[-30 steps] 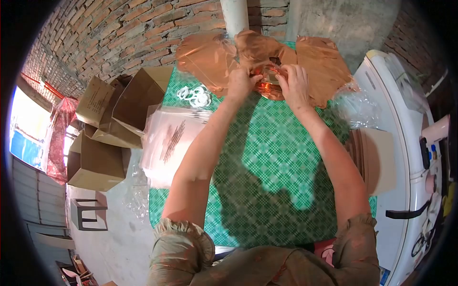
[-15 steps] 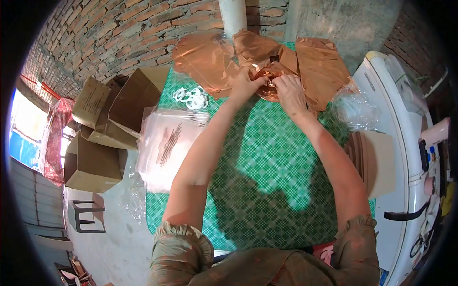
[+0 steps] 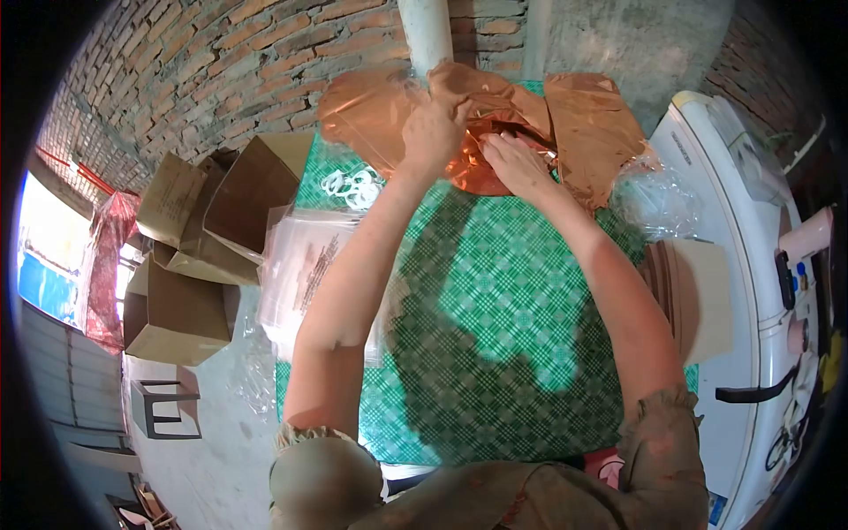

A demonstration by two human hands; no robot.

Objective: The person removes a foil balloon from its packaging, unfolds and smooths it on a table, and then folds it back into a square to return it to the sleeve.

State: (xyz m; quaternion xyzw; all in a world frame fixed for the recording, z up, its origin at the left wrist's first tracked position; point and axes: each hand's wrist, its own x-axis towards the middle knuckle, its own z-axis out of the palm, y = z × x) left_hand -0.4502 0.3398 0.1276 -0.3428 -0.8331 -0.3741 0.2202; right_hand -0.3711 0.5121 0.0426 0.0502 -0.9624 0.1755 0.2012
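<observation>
Copper foil (image 3: 473,181): thin, crinkled sheet at 12 o'clock on the green-checked counter (image 3: 495,291).
Left hand (image 3: 433,132): fingers curled, pinching the foil's upper edge.
Right hand (image 3: 515,163): fingers mostly straight, pressing the foil down.
Handling: judged very light, limp, slippery, easily creased.
Hold: an edge, pinched gently.
</observation>
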